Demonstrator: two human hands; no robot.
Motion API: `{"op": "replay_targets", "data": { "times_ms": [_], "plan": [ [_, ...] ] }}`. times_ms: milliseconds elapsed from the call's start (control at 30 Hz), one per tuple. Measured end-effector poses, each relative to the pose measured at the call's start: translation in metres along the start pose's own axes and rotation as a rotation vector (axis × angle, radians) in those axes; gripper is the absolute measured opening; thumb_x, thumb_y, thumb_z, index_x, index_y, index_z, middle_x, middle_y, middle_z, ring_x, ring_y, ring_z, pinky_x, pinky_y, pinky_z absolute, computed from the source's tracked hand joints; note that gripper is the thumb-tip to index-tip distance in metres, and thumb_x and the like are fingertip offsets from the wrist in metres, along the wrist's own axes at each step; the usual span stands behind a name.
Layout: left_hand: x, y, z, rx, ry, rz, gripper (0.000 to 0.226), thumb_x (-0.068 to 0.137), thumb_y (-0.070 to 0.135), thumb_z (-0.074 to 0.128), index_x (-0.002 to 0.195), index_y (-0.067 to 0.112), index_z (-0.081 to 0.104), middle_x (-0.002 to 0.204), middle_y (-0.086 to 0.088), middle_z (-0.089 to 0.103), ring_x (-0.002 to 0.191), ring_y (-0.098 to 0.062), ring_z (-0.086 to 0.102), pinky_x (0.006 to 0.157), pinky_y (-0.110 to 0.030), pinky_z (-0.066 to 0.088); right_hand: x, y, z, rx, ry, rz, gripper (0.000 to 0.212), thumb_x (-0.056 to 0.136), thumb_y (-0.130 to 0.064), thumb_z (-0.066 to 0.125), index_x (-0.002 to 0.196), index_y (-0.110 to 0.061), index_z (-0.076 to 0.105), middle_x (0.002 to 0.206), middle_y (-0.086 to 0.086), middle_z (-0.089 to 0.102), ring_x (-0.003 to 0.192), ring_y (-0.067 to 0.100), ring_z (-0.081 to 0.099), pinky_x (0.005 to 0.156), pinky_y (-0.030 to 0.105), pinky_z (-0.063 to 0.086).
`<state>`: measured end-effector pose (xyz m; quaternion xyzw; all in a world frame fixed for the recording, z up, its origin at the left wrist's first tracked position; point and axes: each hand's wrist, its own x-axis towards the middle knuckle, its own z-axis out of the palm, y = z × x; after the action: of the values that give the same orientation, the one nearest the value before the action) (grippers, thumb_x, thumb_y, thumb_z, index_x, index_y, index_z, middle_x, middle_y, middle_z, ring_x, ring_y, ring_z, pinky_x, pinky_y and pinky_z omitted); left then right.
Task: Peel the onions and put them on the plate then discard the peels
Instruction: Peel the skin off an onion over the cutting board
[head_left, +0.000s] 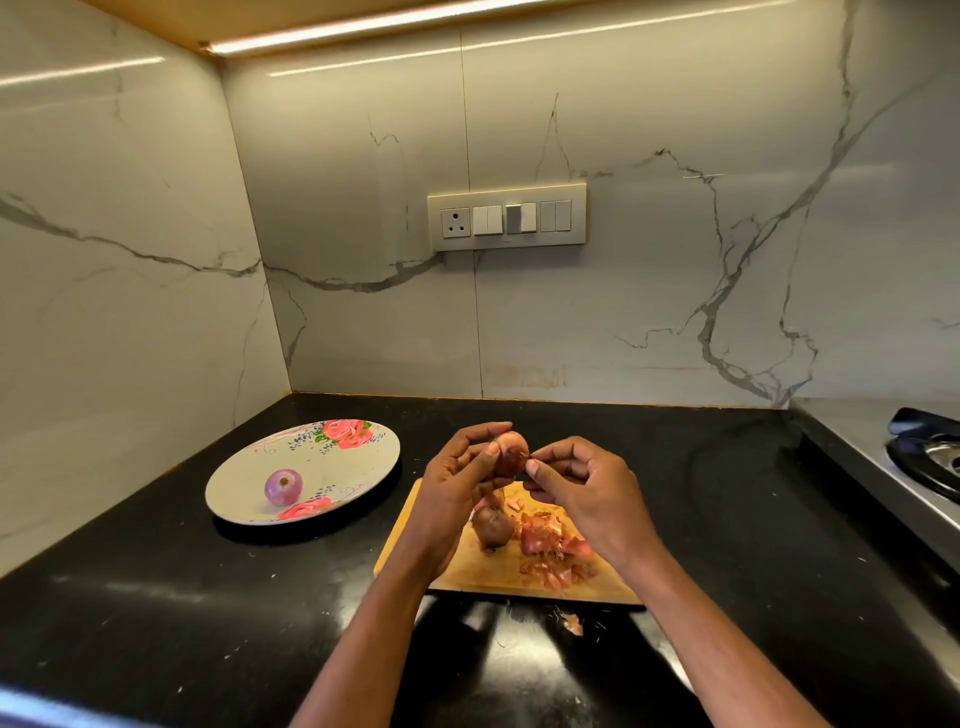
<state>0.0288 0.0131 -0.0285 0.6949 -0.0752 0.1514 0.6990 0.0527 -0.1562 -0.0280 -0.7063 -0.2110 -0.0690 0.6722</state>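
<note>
Both hands work at an onion held above the cutting board

The left hand (457, 475) curls its fingers and thumb round a brown-skinned onion (511, 453), holding it in the air over the far end of the wooden cutting board (470, 569); the right hand (582, 486) pinches a bit of skin at the onion's right side between thumb and forefinger. On the board below lies a second unpeeled onion (492, 526), with a heap of papery peels (553, 551) just beside it to the right. One stray peel (573, 623) lies on the black countertop (208, 623) in front of the board. To the left, well apart from the board, a floral plate (358, 457) holds one peeled purple onion (283, 486) near its front. A gas hob (930, 457) shows at the right edge, and a switch panel (506, 216) sits on the marble wall
</note>
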Motion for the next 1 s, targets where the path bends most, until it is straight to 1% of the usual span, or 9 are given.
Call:
{"op": "replay_targets", "data": {
  "times_ms": [67, 167, 233, 400, 600, 733, 833, 933, 1000],
  "plan": [
    [-0.0008, 0.0003, 0.0011, 0.015, -0.006, 0.013, 0.028, 0.099, 0.021, 0.055, 0.126, 0.022, 0.064, 0.120, -0.001, 0.070, 0.111, -0.016, 0.068, 0.085, -0.026, 0.057, -0.0001, 0.0008, -0.0007, -0.004, 0.006, -0.003, 0.008, 0.088, -0.015, 0.076, 0.096, -0.012, 0.073, 0.086, 0.004, 0.077, 0.080, 0.015, 0.076, 0.073, 0.027, 0.062],
    [-0.0027, 0.0009, 0.0022, 0.059, 0.000, 0.052, 0.037, 0.089, 0.032, 0.065, 0.125, 0.024, 0.064, 0.117, 0.002, 0.071, 0.109, -0.012, 0.069, 0.087, -0.027, 0.058, -0.0003, 0.0008, -0.0018, -0.002, 0.002, -0.006, 0.007, 0.088, -0.013, 0.076, 0.094, -0.011, 0.073, 0.084, 0.005, 0.077, 0.079, 0.016, 0.076, 0.073, 0.029, 0.062],
    [-0.0033, 0.0013, 0.0023, 0.091, 0.002, 0.074, 0.039, 0.087, 0.034, 0.067, 0.125, 0.024, 0.064, 0.117, 0.003, 0.071, 0.108, -0.010, 0.069, 0.086, -0.025, 0.058, -0.0007, 0.0002, -0.0018, -0.007, -0.006, -0.001, 0.007, 0.088, -0.012, 0.076, 0.094, -0.010, 0.073, 0.082, 0.005, 0.077, 0.077, 0.017, 0.076, 0.072, 0.030, 0.063],
    [-0.0027, 0.0026, 0.0024, 0.092, -0.005, 0.070, 0.033, 0.090, 0.030, 0.065, 0.123, 0.025, 0.064, 0.113, 0.006, 0.072, 0.102, -0.007, 0.070, 0.080, -0.021, 0.057, -0.0003, -0.0012, -0.0027, -0.041, -0.012, -0.005, 0.007, 0.088, -0.012, 0.075, 0.095, -0.012, 0.072, 0.081, 0.004, 0.077, 0.076, 0.016, 0.076, 0.072, 0.031, 0.063],
    [-0.0029, 0.0003, 0.0032, 0.064, -0.018, 0.027, 0.027, 0.098, 0.023, 0.058, 0.124, 0.025, 0.064, 0.109, 0.002, 0.074, 0.100, -0.016, 0.072, 0.080, -0.024, 0.057, 0.0009, 0.0019, -0.0015, -0.158, 0.039, -0.041, 0.012, 0.088, -0.013, 0.075, 0.094, -0.022, 0.071, 0.083, -0.004, 0.076, 0.078, 0.009, 0.073, 0.071, 0.022, 0.060],
    [-0.0018, 0.0005, 0.0038, 0.031, -0.023, 0.000, 0.028, 0.100, 0.023, 0.054, 0.127, 0.024, 0.061, 0.111, 0.005, 0.074, 0.102, -0.014, 0.071, 0.081, -0.025, 0.056, 0.0031, 0.0042, -0.0012, -0.120, 0.059, -0.022, 0.011, 0.091, -0.013, 0.072, 0.095, -0.023, 0.073, 0.084, -0.003, 0.074, 0.079, 0.011, 0.072, 0.071, 0.026, 0.060],
    [-0.0018, 0.0024, 0.0035, 0.002, -0.019, -0.012, 0.028, 0.099, 0.022, 0.053, 0.126, 0.024, 0.061, 0.110, 0.009, 0.073, 0.102, -0.011, 0.070, 0.084, -0.026, 0.054, 0.0032, 0.0053, -0.0017, -0.079, 0.050, 0.006, 0.010, 0.093, -0.014, 0.069, 0.098, -0.022, 0.074, 0.086, -0.001, 0.074, 0.078, 0.014, 0.072, 0.072, 0.029, 0.062],
    [-0.0021, 0.0013, 0.0023, -0.084, -0.023, -0.043, 0.028, 0.102, 0.015, 0.049, 0.126, 0.021, 0.062, 0.117, -0.001, 0.072, 0.107, -0.019, 0.069, 0.091, -0.031, 0.055, 0.0029, 0.0045, -0.0009, 0.006, 0.029, 0.025, 0.012, 0.094, -0.011, 0.067, 0.099, -0.019, 0.074, 0.086, 0.002, 0.075, 0.080, 0.018, 0.074, 0.075, 0.032, 0.062],
    [-0.0023, 0.0015, 0.0020, -0.112, -0.033, -0.052, 0.028, 0.102, 0.014, 0.048, 0.125, 0.019, 0.063, 0.124, -0.008, 0.067, 0.113, -0.025, 0.066, 0.095, -0.033, 0.055, 0.0018, 0.0016, -0.0001, 0.083, 0.022, 0.028, 0.013, 0.095, -0.007, 0.066, 0.100, -0.016, 0.074, 0.088, 0.005, 0.075, 0.083, 0.019, 0.075, 0.075, 0.031, 0.062]
  ]
}}
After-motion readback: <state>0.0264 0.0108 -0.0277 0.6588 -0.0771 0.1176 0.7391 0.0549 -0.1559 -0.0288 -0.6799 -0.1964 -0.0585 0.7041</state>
